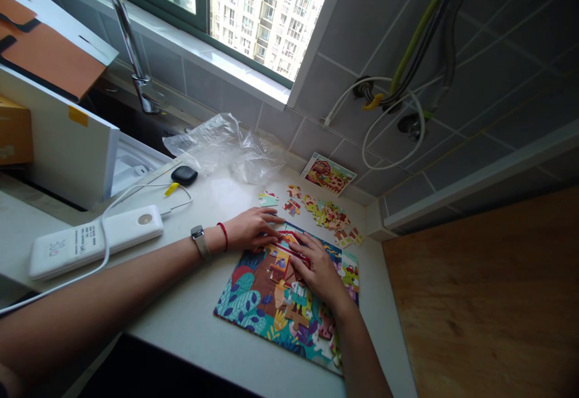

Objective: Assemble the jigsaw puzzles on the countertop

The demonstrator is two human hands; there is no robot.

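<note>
A colourful jigsaw puzzle lies on the white counter, with several pieces laid on top of it. My left hand rests at its upper left edge, fingers spread and touching the red-roofed part. Over the upper middle lies my right hand, its fingers apart and its tips on the same red part. Both hands look flat, holding nothing that shows. Loose pieces are heaped beyond the puzzle, and a green-and-white piece sits near my left fingers. A picture card leans at the wall.
Crumpled clear plastic lies behind my left hand. A white power bank with a cable and a black case are at the left. Further back are a tap, a sink and boxes. Cables hang from the tiled wall.
</note>
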